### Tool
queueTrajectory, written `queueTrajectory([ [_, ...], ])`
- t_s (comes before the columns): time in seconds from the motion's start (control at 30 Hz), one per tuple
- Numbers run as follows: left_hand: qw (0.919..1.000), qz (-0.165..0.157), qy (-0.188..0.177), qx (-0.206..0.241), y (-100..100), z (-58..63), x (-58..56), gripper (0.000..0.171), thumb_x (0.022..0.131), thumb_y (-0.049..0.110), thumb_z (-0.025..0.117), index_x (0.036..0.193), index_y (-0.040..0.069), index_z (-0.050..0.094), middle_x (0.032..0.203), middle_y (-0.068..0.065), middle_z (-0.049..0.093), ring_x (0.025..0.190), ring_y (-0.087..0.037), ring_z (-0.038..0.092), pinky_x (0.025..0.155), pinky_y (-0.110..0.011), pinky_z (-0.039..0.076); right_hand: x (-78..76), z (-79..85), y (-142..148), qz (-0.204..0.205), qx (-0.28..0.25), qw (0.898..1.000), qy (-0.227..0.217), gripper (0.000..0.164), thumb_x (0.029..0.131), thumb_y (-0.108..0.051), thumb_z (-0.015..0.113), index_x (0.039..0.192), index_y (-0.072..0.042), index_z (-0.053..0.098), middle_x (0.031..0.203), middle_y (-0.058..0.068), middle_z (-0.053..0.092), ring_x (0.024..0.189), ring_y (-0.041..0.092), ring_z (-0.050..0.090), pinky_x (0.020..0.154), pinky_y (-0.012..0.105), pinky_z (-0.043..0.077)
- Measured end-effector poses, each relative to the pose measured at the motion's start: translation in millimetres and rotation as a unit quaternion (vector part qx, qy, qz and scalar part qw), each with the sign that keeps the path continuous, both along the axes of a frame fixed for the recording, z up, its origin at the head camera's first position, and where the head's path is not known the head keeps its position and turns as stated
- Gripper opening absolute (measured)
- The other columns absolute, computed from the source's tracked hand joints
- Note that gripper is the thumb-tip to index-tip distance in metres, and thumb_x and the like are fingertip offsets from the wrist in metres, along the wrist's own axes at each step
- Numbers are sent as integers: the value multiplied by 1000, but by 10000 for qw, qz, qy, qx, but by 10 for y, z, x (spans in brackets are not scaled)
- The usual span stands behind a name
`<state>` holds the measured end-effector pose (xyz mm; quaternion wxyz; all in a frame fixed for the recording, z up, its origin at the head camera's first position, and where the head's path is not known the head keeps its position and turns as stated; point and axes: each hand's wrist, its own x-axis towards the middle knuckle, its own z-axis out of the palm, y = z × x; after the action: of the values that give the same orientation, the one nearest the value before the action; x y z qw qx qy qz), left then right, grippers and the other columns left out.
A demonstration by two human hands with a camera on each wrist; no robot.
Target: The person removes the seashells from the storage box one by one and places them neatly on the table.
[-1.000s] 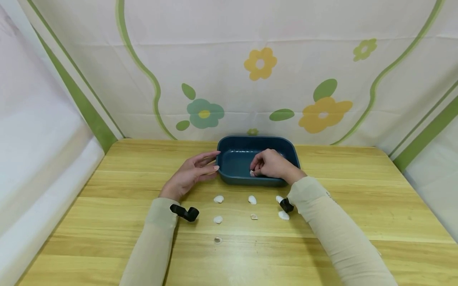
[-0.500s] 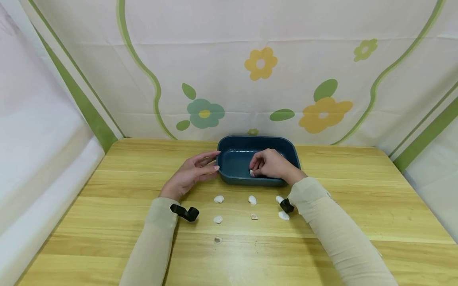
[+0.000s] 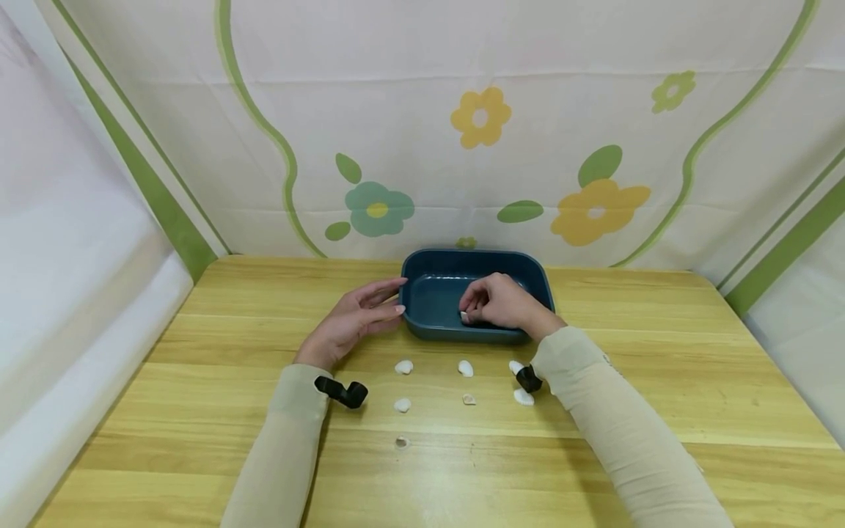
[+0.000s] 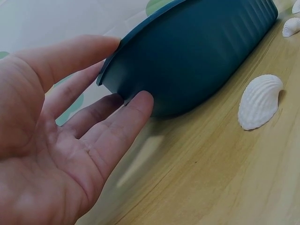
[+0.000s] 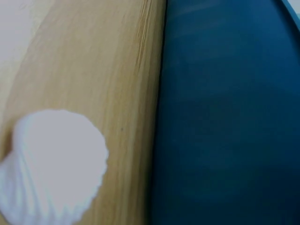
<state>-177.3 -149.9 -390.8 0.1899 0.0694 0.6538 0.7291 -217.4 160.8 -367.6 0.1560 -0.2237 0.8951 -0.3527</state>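
In the head view a dark blue rectangular basin [image 3: 432, 334] stands at the back of the table. My left hand [image 3: 350, 320] is at its left end with fingers spread and fairly straight. The left wrist view shows those fingertips [image 4: 144, 99] against the basin's rim and outer wall. My right hand [image 3: 503, 302] reaches over the front rim into the basin, fingers bent, pinching a small whitish shell [image 3: 464, 317] low inside. The right wrist view shows only the basin's outer wall [image 5: 225, 112] and a ribbed white seashell [image 5: 56, 164]; the hand itself is hidden there.
White shells lie in loose rows before the basin: a left one [image 3: 403, 367], a middle one [image 3: 466, 368], a right one [image 3: 524, 397] partly under the right wrist's black camera mount [image 3: 528, 379]. A flower-printed cloth [image 3: 422, 161] hangs behind the wooden table [image 3: 218, 411].
The shell in my right fingertips has turned slightly and now shows a flatter, paler edge. Both hands, the basin and the shells on the table have stayed almost exactly in place.
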Motion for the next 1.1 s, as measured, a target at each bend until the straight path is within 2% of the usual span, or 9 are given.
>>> queueTrajectory([
  [0.4,9998,48,-165,125,7,7,-10,62,102,1,70,160,14,52,173,-5,41,154,-32,49,106,-36,59,-15,-3,16,-11,-177,9997,-195,7,96,-10,80,103,-9,81,98,5,81,86,15,71,85,34,62],
  [0.67,9986,304,-287,326,72,7,0,57,103,0,67,157,12,55,170,-4,45,152,-30,51,109,-38,58,-34,-6,25,-96,-190,9995,-238,8,97,-13,80,104,-10,81,99,4,80,88,14,71,87,34,61],
  [0.8,9981,465,-269,294,107,12,8,54,104,2,66,156,11,56,169,-5,48,145,-29,56,109,-39,58,-52,5,24,-125,-203,9993,-276,7,97,-13,80,104,-10,81,99,4,80,88,15,71,87,35,61],
  [0.97,9982,597,-101,48,146,43,5,52,103,3,65,154,10,57,166,-6,51,131,-22,59,106,-40,60,-71,-3,29,-116,-277,9989,-352,8,98,-13,79,104,-9,80,99,5,80,88,15,71,86,33,61],
  [1.1,9980,615,-20,-143,169,61,-5,49,103,4,63,151,10,59,165,-5,51,121,-18,61,111,-45,57,-73,-5,28,-135,-336,9983,-463,9,99,-14,79,106,-8,80,101,6,80,89,16,71,85,32,60],
])
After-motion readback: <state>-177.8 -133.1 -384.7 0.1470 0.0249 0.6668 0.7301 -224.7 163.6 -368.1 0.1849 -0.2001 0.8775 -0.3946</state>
